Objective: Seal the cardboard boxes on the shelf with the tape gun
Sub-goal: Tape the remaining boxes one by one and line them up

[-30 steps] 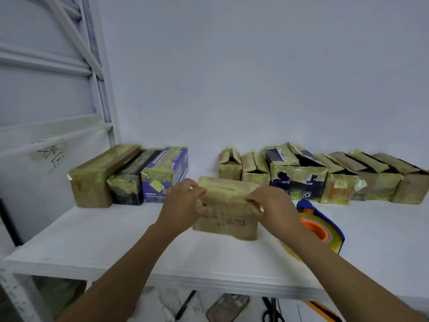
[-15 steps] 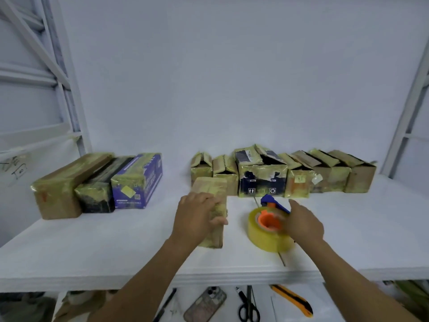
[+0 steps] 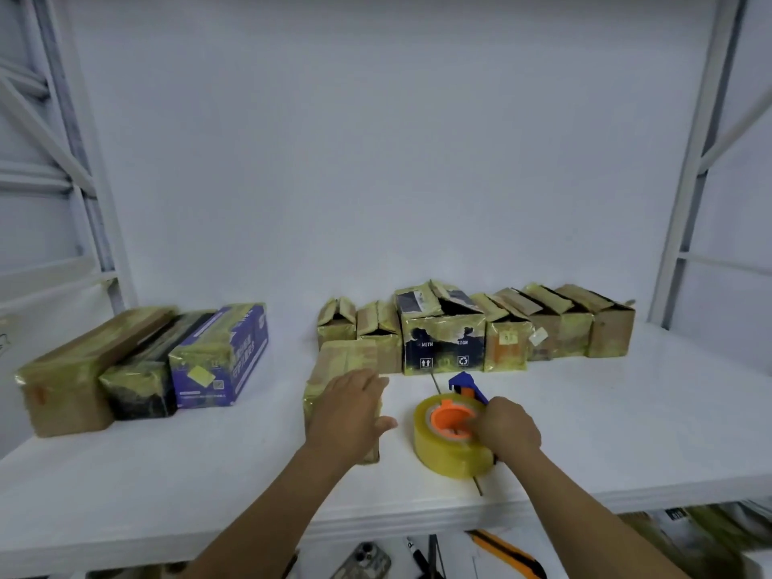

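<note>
A small taped cardboard box [image 3: 334,369] lies lengthwise at the middle of the white shelf [image 3: 209,474]. My left hand [image 3: 349,411] rests flat on top of it, fingers straight. To its right lies the tape gun [image 3: 453,436], a blue frame with an orange hub and a fat yellowish tape roll. My right hand [image 3: 507,428] grips the gun at the roll's right side, fingers curled onto the hub. A row of boxes with raised flaps [image 3: 505,323] stands behind, against the wall.
Three taped boxes [image 3: 142,365] lie side by side at the left of the shelf. White rack posts [image 3: 685,202] rise at both sides. On the level below the shelf edge lie a phone [image 3: 367,562], scissors and an orange utility knife [image 3: 507,553].
The box was turned lengthwise and my right hand left it, reached to the tape gun and closed on it. My left hand stayed on the box. The view shifted right.
</note>
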